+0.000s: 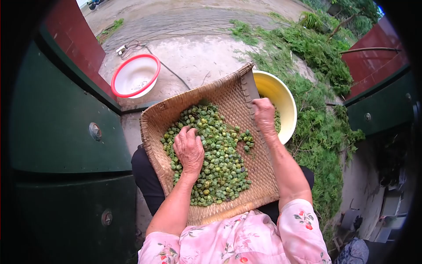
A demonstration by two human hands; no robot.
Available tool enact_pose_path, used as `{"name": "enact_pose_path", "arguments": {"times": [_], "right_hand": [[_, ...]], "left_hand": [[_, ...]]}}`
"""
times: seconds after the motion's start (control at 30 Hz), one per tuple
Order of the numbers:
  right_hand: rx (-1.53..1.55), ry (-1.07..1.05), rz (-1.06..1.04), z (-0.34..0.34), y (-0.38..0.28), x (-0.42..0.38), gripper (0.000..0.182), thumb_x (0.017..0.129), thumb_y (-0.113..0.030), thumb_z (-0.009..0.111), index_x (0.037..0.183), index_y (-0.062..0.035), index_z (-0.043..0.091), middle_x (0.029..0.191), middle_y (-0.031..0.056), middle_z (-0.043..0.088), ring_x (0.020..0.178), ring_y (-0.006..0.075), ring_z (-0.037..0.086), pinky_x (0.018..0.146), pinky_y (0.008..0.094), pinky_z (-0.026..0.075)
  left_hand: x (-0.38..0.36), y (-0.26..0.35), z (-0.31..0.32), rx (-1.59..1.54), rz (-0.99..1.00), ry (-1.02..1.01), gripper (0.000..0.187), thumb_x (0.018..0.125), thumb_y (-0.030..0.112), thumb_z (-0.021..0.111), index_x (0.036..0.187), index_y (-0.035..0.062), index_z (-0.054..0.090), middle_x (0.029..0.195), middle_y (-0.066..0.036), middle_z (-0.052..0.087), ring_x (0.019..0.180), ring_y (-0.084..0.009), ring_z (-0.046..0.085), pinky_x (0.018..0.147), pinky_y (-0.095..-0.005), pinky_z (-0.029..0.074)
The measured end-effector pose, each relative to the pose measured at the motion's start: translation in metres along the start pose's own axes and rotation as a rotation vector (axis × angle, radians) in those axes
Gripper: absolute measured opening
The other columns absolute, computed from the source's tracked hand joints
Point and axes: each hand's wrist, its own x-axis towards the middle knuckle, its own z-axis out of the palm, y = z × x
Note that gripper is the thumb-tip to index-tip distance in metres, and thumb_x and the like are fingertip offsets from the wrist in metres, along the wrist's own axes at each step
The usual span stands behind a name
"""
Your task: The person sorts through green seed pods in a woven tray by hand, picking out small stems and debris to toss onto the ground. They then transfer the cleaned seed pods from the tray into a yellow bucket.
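A woven wicker scoop basket (263, 185) rests across my lap, tilted, with a heap of small green cones (220, 163) spread over it. My left hand (189, 148) lies on the heap's left side, its fingers curled down among the cones; whatever is between the fingertips is hidden. At the basket's right edge, my right hand (264, 114) is closed, fingers pressed together, beside the inner wall of a yellow basin (288, 110). What it holds, if anything, cannot be made out. More green cones show inside the basin, partly hidden behind that hand and the basket.
On the concrete at the upper left stands a white basin with a red rim (136, 75). A power strip (121, 49) and its cable lie near it. Cut leafy green branches (321, 145) cover the ground on the right. Dark green door panels (66, 114) flank the left side.
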Motion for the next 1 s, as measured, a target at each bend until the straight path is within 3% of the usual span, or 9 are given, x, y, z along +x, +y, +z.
{"name": "enact_pose_path", "arguments": {"times": [0.13,0.23,0.37,0.4,0.5,0.63,0.83,1.0], "right_hand": [[0.206,-0.142,-0.029,0.042,-0.048,-0.014,0.015,0.079,-0.001,0.058,0.090,-0.0060,0.067,0.084,0.0160,0.059,0.081,0.0342,0.060,0.074,0.0419,0.050],[-0.036,-0.335,0.078,0.050,-0.076,-0.022,0.018,0.075,-0.003,0.066,0.093,-0.0064,0.067,0.085,0.0141,0.062,0.083,0.0298,0.062,0.075,0.0372,0.050],[0.264,-0.199,0.067,0.050,-0.059,-0.021,0.016,0.079,-0.005,0.060,0.094,-0.0066,0.065,0.085,0.0169,0.059,0.083,0.0355,0.059,0.075,0.0427,0.050],[0.330,-0.189,0.209,0.036,-0.061,-0.016,0.015,0.079,-0.006,0.060,0.094,-0.0065,0.065,0.086,0.0168,0.059,0.084,0.0351,0.060,0.076,0.0413,0.050],[0.227,-0.178,0.300,0.003,-0.042,-0.014,0.014,0.080,-0.007,0.060,0.093,-0.0058,0.065,0.087,0.0162,0.060,0.085,0.0338,0.061,0.077,0.0405,0.049],[0.066,-0.282,0.196,-0.016,-0.026,-0.029,0.015,0.080,-0.012,0.064,0.093,-0.0062,0.066,0.089,0.0162,0.059,0.086,0.0327,0.061,0.078,0.0412,0.050],[-0.215,-0.519,0.058,-0.009,-0.062,-0.045,0.016,0.077,-0.014,0.068,0.088,-0.0041,0.062,0.093,0.0147,0.056,0.092,0.0315,0.060,0.080,0.0424,0.050],[-0.125,-0.388,0.163,-0.011,-0.058,-0.046,0.016,0.076,-0.011,0.068,0.088,-0.0039,0.061,0.092,0.0141,0.055,0.089,0.0313,0.059,0.078,0.0415,0.050]], "left_hand": [[0.000,-0.001,0.000,0.018,-0.001,-0.002,0.027,0.081,0.011,0.064,0.108,0.0090,0.060,0.120,-0.008,0.053,0.110,-0.0285,0.048,0.094,-0.0424,0.037],[0.001,0.000,-0.002,0.024,0.001,-0.012,0.027,0.081,0.011,0.064,0.108,0.0090,0.060,0.120,-0.008,0.053,0.111,-0.0284,0.048,0.094,-0.0424,0.037],[0.000,-0.001,0.000,0.017,0.014,0.003,0.027,0.081,0.011,0.064,0.108,0.0091,0.060,0.120,-0.008,0.053,0.110,-0.0282,0.048,0.093,-0.0424,0.037],[0.000,-0.001,-0.001,0.020,0.015,0.003,0.027,0.081,0.011,0.063,0.108,0.0091,0.060,0.120,-0.008,0.053,0.110,-0.0282,0.048,0.093,-0.0423,0.037],[0.001,0.001,-0.002,-0.002,-0.013,-0.016,0.026,0.082,0.011,0.063,0.108,0.0090,0.060,0.121,-0.008,0.053,0.111,-0.0287,0.049,0.095,-0.0429,0.036],[0.000,0.000,-0.001,-0.002,-0.016,-0.005,0.025,0.082,0.011,0.063,0.107,0.0089,0.060,0.121,-0.008,0.054,0.112,-0.0288,0.049,0.095,-0.0429,0.036],[0.000,-0.001,0.000,-0.010,0.000,0.002,0.024,0.082,0.010,0.063,0.106,0.0090,0.060,0.121,-0.008,0.054,0.111,-0.0288,0.049,0.094,-0.0430,0.037],[0.000,-0.003,0.001,0.021,0.015,-0.010,0.027,0.082,0.012,0.063,0.108,0.0092,0.059,0.121,-0.008,0.053,0.112,-0.0279,0.048,0.094,-0.0416,0.037]]}}
